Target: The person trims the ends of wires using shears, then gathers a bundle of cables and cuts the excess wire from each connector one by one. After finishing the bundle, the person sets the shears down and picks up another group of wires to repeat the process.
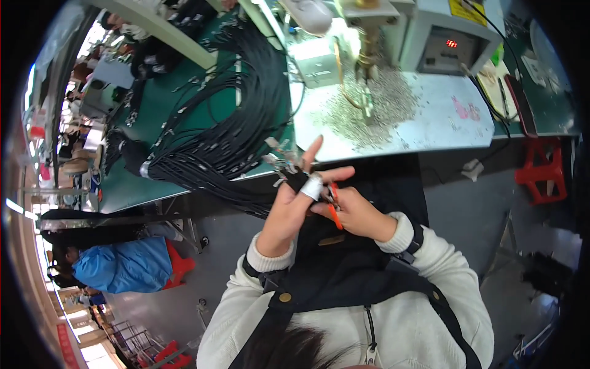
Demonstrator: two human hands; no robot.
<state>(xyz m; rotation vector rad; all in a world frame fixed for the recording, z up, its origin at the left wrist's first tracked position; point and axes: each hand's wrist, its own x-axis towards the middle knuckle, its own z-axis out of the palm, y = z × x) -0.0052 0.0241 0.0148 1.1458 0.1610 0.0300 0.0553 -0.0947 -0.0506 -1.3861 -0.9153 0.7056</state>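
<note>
Clearly, the relation that matters most to us is the one between the cable ends and the orange-handled tool: the ends lie just left of it and a little farther from our body, at the near edge of the table. Our left grip is the nearer one; it looks closed around the ends, with two fingers stretched out past them and a white wrap on one digit. Our right grip is curled around the tool's handles, but we cannot tell how its jaws stand. The ends point away from us and leftward, while the black cables trail left along the table's near edge and loop back toward its far side. They look thin, dark and supple, gathered by a pale tie toward the table's left end; at our fingers they break into a ragged tuft of small, pale and shiny tips, too fine to make out singly. Right of the cables, a white board reaches the near edge, bearing scattered silvery pieces.
</note>
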